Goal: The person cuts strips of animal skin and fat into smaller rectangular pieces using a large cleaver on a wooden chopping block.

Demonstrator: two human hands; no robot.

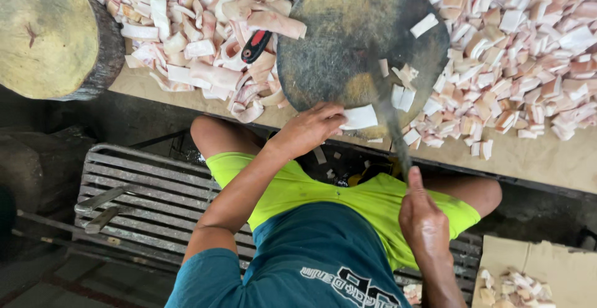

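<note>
Pale pork-skin slab (359, 118) pinned on the round dark chopping block (348, 41) by left hand (309, 129); right hand (423, 211) grips a blurred cleaver (388, 112), fingertips could get nicked.

You are seated in a rough meat-cutting workshop, as shown by the low wooden table (535, 159) heaped with pale pink-and-white cut slabs of pork skin and fat (528, 53), the dark round wooden chopping block (348, 41), and the slatted metal bench (149, 202) over a grimy floor.
</note>
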